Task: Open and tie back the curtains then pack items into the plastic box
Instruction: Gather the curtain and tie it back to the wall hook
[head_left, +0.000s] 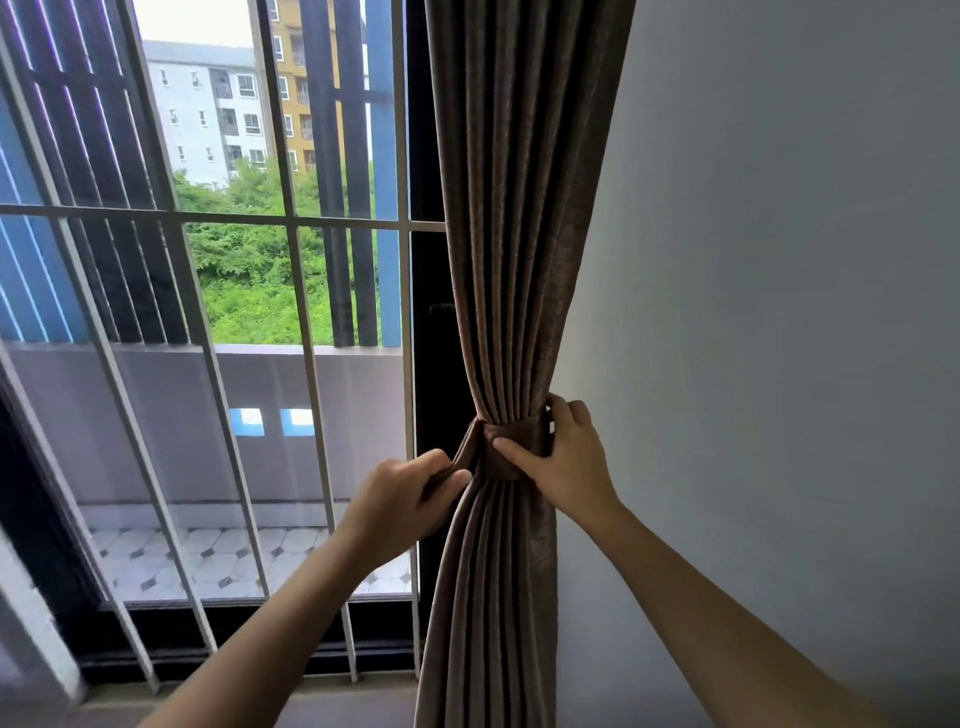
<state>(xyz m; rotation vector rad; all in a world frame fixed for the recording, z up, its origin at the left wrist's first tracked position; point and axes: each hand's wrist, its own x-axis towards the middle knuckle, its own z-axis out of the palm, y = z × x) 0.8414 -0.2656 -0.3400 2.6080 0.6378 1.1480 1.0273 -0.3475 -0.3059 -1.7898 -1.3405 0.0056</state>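
Pinches the tieback (511, 430) end with the left hand (405, 496), just beside the gathered curtain (511, 260); clasps the wrapped part with the right hand (569, 460), thumb across.

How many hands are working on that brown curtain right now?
2. The left hand pinches the loose end of the tieback, left of the curtain; the right hand grips the tieback where it wraps the gathered curtain, next to the wall.

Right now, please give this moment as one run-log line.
step: tying back curtain | left hand: pinches band end | right hand: grips band around curtain
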